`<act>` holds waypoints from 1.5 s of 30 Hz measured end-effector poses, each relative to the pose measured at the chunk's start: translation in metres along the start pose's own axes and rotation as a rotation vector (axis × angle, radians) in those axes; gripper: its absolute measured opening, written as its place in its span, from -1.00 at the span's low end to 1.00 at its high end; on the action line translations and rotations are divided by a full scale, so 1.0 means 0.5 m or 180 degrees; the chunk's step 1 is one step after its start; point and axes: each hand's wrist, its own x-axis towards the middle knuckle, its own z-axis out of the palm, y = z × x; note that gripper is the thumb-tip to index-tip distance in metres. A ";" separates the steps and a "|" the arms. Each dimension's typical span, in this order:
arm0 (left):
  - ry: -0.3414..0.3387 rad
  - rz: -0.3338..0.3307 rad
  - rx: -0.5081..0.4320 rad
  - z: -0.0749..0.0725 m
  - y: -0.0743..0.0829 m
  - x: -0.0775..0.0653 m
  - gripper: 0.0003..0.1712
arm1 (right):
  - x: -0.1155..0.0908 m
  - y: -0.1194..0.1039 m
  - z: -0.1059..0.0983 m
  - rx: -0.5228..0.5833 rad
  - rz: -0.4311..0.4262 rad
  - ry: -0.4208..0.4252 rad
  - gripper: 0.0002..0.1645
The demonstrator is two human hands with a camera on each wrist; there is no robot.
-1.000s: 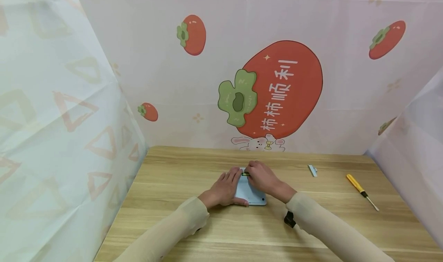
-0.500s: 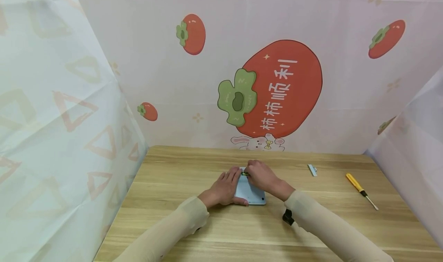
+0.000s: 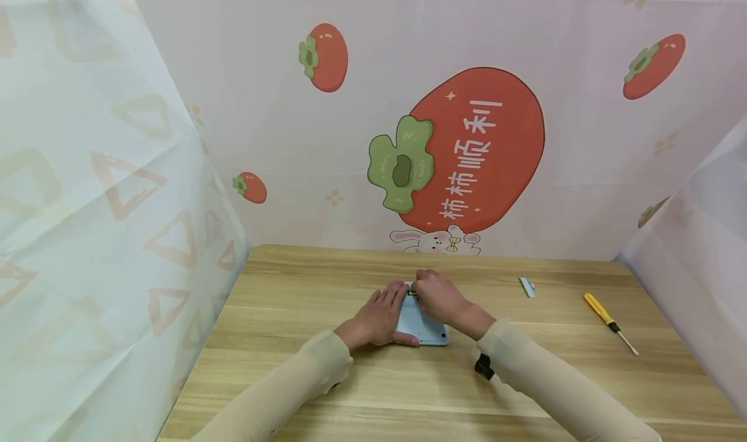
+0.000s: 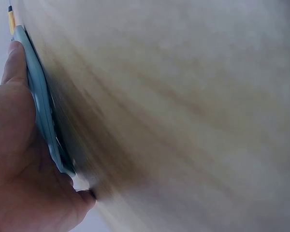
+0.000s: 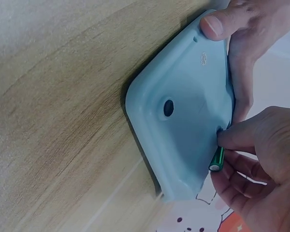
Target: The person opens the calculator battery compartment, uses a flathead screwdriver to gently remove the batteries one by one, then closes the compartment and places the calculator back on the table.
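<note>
A flat light blue plastic device [image 3: 421, 325] lies back side up on the wooden table. My left hand [image 3: 376, 315] holds its left end, thumb along the near edge and fingers toward the far edge. In the right wrist view, that thumb [image 5: 215, 26] presses on the device's back. My right hand [image 3: 441, 297] is at the far part of the device. Its thumb and fingers pinch a green cylindrical battery [image 5: 216, 162], whose end sticks out toward the camera. The slot beneath the battery is mostly hidden by my right hand.
A small light blue cover with a tab [image 3: 527, 287] lies on the table to the right. Beyond it is a yellow-handled screwdriver [image 3: 598, 309]. A black camera piece [image 3: 484, 366] shows under my right sleeve. A printed curtain [image 3: 338, 137] rises behind the table.
My right hand and forearm have shifted slightly left, and less of the battery shows in the head view. The left hand and the device stay in place.
</note>
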 end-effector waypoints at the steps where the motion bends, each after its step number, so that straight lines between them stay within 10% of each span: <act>1: -0.0002 -0.0004 0.0014 0.001 0.000 0.000 0.43 | 0.000 -0.001 -0.001 -0.0028 0.0010 -0.0012 -0.92; 45: -0.0115 -0.0068 0.0034 -0.014 0.008 -0.003 0.45 | -0.010 0.001 0.010 0.0269 0.0338 0.0200 -0.85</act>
